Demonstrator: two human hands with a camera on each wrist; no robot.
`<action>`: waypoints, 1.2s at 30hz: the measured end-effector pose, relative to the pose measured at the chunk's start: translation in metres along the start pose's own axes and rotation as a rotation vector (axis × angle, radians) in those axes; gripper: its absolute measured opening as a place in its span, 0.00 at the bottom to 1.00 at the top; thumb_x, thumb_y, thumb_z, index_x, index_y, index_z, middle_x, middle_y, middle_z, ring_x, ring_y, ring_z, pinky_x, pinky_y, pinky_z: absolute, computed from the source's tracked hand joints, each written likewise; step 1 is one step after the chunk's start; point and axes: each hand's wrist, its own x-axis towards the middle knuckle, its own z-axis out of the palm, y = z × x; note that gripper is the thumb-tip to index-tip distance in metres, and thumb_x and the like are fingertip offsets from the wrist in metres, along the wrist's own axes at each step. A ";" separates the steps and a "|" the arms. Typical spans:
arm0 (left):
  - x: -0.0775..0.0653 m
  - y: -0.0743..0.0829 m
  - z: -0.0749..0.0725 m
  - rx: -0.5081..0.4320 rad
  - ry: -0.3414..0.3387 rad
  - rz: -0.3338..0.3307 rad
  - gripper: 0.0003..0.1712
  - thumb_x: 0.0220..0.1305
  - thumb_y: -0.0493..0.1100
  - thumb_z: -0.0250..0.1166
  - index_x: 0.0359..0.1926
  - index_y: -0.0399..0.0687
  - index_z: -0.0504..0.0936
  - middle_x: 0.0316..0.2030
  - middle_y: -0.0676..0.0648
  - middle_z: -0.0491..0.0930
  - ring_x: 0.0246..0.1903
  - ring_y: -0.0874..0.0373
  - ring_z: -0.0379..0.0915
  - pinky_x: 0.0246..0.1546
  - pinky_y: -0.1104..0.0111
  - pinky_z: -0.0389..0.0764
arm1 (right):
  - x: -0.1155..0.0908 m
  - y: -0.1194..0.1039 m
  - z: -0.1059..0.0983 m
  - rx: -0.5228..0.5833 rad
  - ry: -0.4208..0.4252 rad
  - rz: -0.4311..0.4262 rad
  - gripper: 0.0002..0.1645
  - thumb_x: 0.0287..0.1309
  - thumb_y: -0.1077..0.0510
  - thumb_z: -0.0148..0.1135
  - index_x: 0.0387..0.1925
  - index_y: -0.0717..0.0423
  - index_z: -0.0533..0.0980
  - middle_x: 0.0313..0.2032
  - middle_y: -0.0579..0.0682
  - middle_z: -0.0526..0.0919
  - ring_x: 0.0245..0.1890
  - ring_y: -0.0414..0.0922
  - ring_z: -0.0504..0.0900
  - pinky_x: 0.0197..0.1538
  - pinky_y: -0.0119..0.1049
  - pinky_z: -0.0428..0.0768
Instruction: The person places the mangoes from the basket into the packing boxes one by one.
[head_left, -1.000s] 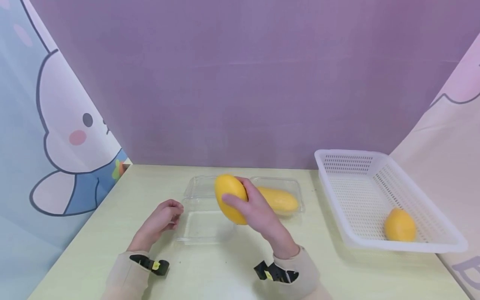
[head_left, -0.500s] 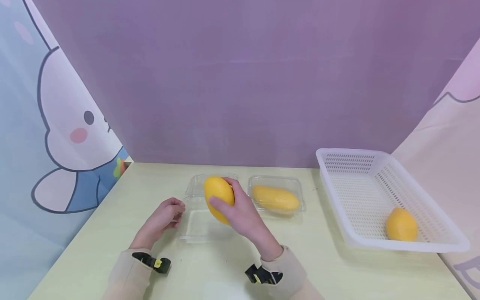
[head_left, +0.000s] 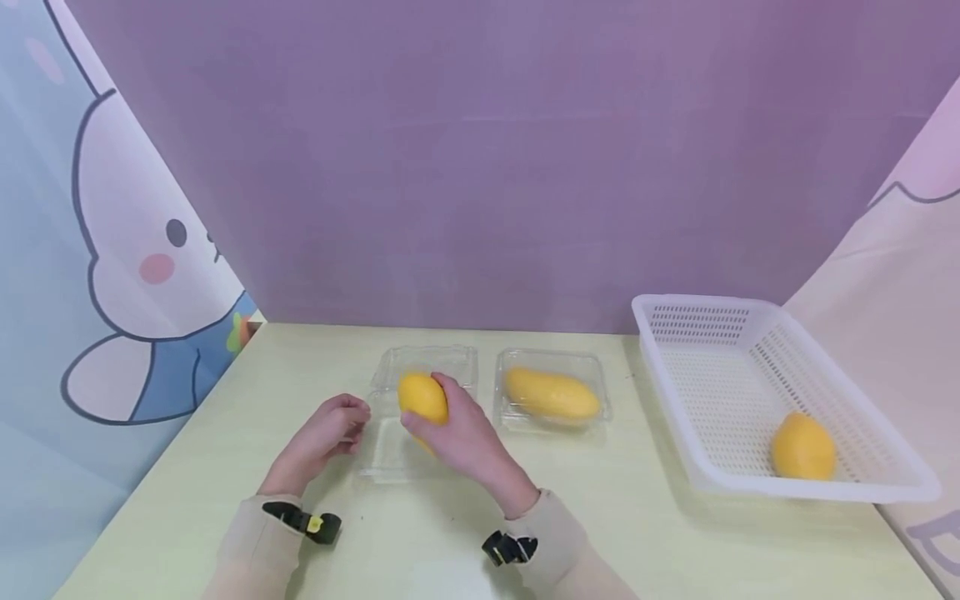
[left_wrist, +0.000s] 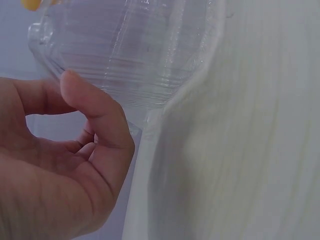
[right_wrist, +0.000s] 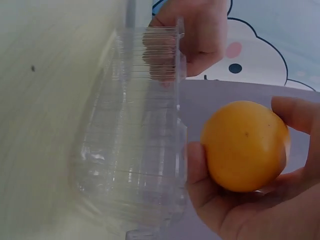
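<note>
My right hand (head_left: 468,437) grips a yellow mango (head_left: 422,397) by its sides, fingers and thumb round it. It hangs over an opened clear plastic clamshell box (head_left: 386,454); in the right wrist view the mango (right_wrist: 245,145) is beside the box's clear wall (right_wrist: 135,130), above the rim. My left hand (head_left: 322,437) is at the box's left edge. In the left wrist view its thumb and forefinger (left_wrist: 95,107) pinch the rim of the box (left_wrist: 135,55). The mango's lower part is partly hidden by my right hand in the head view.
Right of the opened box lies another clear box (head_left: 588,367) with a yellow mango (head_left: 551,394) inside. A white perforated basket (head_left: 697,400) stands at the right, holding one mango (head_left: 802,447). A purple backdrop (head_left: 480,167) rises behind the pale table (head_left: 405,542).
My right hand has carried the mango left and lower, over the opened box. The boxed mango on the right is now uncovered to view. My left hand has stayed at the box's edge.
</note>
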 end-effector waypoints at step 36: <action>-0.003 0.002 0.007 -0.005 -0.009 0.017 0.16 0.67 0.39 0.51 0.50 0.31 0.65 0.30 0.44 0.69 0.25 0.55 0.66 0.25 0.67 0.73 | -0.007 0.017 0.032 -0.586 -0.134 -0.056 0.37 0.60 0.35 0.54 0.65 0.49 0.65 0.37 0.49 0.74 0.30 0.43 0.71 0.27 0.36 0.67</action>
